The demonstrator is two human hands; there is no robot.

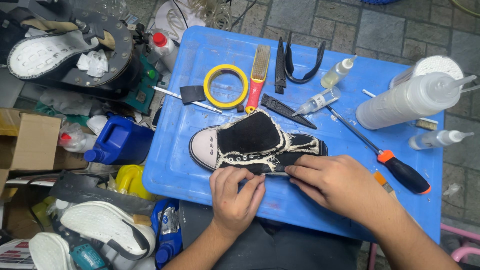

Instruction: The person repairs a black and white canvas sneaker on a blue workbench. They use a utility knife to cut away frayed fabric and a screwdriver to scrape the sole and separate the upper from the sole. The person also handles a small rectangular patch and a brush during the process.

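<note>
A black canvas sneaker point(250, 140) with frayed cream edges and a white toe cap lies on its side on a blue plastic table point(200, 55), toe pointing left. My left hand point(235, 192) presses its fingers against the shoe's near lower edge. My right hand point(332, 180) grips the same edge just to the right, pinching the black upper near the heel. The fingertips of both hands almost meet at the seam.
On the table lie a yellow tape roll point(226, 86), a brush with a red handle point(258, 75), glue bottles point(410, 97), an orange-handled screwdriver point(395, 167) and black strips. Left of it are a blue jug point(120, 141), a cardboard box, white shoe soles and a shoe press.
</note>
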